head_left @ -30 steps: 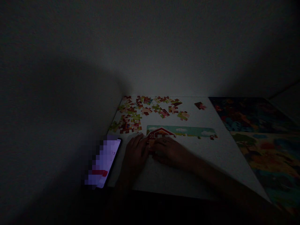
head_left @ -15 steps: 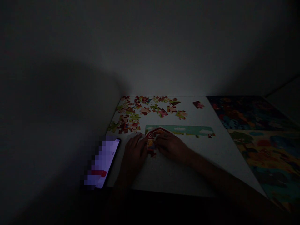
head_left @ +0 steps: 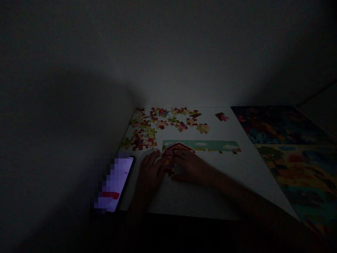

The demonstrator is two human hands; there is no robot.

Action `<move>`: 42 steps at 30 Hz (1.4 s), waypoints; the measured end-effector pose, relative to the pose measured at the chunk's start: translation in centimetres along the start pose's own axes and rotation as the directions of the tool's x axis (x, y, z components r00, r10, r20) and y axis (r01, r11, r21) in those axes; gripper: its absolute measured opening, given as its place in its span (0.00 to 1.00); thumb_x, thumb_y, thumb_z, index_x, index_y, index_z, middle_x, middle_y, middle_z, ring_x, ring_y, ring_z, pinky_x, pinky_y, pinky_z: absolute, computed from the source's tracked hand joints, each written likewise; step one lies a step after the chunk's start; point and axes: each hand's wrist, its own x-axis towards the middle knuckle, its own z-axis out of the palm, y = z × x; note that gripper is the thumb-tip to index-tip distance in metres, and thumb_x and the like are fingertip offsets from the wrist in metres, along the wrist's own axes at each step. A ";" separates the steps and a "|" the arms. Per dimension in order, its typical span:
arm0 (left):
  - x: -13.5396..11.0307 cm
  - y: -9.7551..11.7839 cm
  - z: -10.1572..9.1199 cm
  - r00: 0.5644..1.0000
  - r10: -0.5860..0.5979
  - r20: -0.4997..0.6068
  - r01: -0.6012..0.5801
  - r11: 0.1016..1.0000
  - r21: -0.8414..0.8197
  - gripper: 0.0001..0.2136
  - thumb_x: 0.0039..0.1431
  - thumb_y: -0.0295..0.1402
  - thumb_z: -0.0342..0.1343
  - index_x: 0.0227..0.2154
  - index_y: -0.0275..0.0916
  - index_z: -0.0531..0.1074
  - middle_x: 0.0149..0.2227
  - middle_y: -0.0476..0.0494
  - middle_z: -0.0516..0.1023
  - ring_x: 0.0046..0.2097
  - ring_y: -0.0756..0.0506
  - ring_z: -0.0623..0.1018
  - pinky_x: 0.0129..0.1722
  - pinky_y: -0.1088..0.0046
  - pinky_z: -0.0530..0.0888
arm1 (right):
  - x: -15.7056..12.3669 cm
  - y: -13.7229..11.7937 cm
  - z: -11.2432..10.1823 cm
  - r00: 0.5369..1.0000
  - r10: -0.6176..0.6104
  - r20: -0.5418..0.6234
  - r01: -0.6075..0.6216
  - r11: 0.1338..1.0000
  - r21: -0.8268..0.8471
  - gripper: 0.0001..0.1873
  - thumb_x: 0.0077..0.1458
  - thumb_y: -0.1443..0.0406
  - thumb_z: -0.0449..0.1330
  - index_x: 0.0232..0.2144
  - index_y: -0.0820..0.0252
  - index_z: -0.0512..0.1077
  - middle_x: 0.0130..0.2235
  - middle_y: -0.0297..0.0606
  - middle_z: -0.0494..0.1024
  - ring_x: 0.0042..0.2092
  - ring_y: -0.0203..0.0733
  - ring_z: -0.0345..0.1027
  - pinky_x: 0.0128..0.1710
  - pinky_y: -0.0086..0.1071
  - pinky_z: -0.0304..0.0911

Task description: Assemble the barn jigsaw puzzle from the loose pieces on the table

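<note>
A partly joined jigsaw puzzle has a red barn piece (head_left: 179,144) and a strip of sky (head_left: 221,145) running to its right. Below the barn, darker orange-brown puzzle pieces (head_left: 169,165) lie between my hands. My left hand (head_left: 151,169) rests flat on the white tabletop with its fingers loosely spread, fingertips and thumb at the left edge of these pieces. Over their right side lies my right hand (head_left: 191,167), its fingers bent above the barn's lower part and its thumb apart, lower down. Its palm and fingers hide some of the pieces, and the dimness blurs the details.
Many loose puzzle pieces (head_left: 144,128) spread over the back left of the white table (head_left: 244,179), with one piece (head_left: 222,116) farther right. A lit phone (head_left: 123,182), partly pixelated, lies by the left edge. Colourful picture sheets (head_left: 286,158) cover the right side. A wall rises behind.
My right hand's thumb has moved away from its fingers, down towards the lower edge of the pieces, and the hand has flattened. My left hand stays nearly in place.
</note>
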 end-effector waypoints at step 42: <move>0.0 -0.2 0.4 0.989 0.142 -0.027 -0.141 0.990 0.024 0.15 0.65 0.32 0.49 0.51 0.46 0.74 0.58 0.40 0.72 0.59 0.40 0.70 0.59 0.54 0.66 | 0.4 1.4 -1.4 0.990 -0.079 -0.117 0.093 0.988 0.124 0.13 0.58 0.73 0.55 0.44 0.58 0.73 0.52 0.44 0.73 0.56 0.44 0.65 0.54 0.42 0.65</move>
